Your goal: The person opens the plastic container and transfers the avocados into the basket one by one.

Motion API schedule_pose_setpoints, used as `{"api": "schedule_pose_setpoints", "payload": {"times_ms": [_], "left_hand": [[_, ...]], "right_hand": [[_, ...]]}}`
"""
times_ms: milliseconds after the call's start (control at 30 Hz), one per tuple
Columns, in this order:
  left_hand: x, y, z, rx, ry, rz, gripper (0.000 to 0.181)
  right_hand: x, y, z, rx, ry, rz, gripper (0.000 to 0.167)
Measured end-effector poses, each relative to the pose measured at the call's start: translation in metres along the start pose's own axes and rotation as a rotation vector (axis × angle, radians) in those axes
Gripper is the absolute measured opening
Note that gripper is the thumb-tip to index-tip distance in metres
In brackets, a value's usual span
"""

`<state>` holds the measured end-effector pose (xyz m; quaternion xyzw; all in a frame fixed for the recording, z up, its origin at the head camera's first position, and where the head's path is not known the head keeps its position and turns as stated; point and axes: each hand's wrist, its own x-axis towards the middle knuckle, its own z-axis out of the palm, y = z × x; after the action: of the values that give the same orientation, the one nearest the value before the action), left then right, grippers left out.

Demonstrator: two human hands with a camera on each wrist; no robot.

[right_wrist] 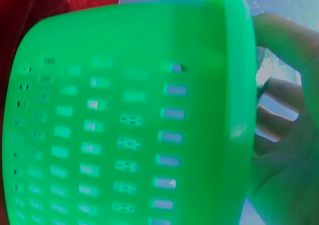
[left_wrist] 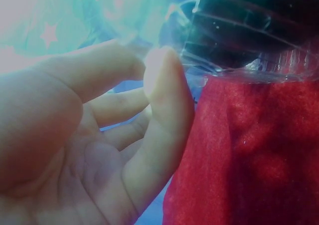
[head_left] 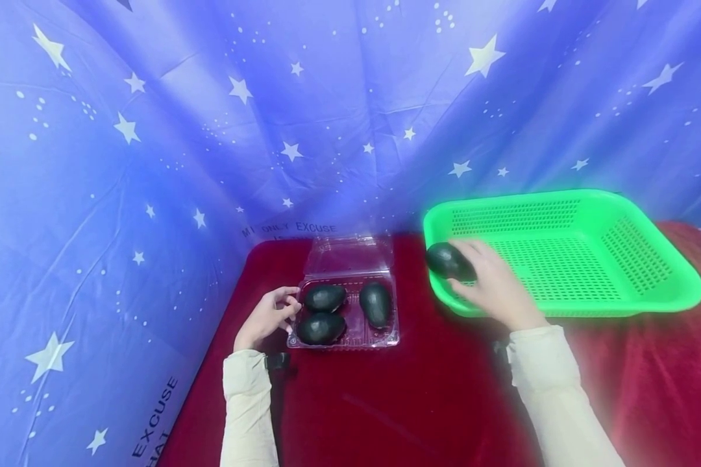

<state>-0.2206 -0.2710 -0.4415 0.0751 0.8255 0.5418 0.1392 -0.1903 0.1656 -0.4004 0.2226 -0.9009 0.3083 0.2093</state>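
Note:
In the head view, a clear plastic clamshell container lies with its lid raised at the back. Inside are three dark green avocados: one at the upper left, one below it and one upright at the right. My left hand pinches the container's left edge between thumb and fingertips. Another avocado is gripped by my right hand, over the left end of the green basket. The right wrist view shows the basket's wall covering most of that avocado.
The perforated basket stands on the right part of the red cloth-covered table, its bare floor showing. A blue curtain with white stars hangs behind and along the left side.

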Motion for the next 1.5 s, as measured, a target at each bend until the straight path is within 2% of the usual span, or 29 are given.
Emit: {"api": "schedule_pose_setpoints", "payload": {"times_ms": [467,1000,1500], "left_hand": [[-0.003,0.001,-0.002,0.004,0.01,0.001,0.046],[-0.002,0.002,-0.001,0.002,0.017,-0.001,0.046],[-0.001,0.003,0.0,0.003,0.003,0.014,0.046]], "right_hand": [[-0.004,0.012,-0.005,-0.012,-0.089,0.075,0.072],[-0.004,0.024,-0.008,-0.047,-0.298,0.193,0.073],[0.001,0.027,-0.008,-0.046,-0.404,0.238,0.07]]}}
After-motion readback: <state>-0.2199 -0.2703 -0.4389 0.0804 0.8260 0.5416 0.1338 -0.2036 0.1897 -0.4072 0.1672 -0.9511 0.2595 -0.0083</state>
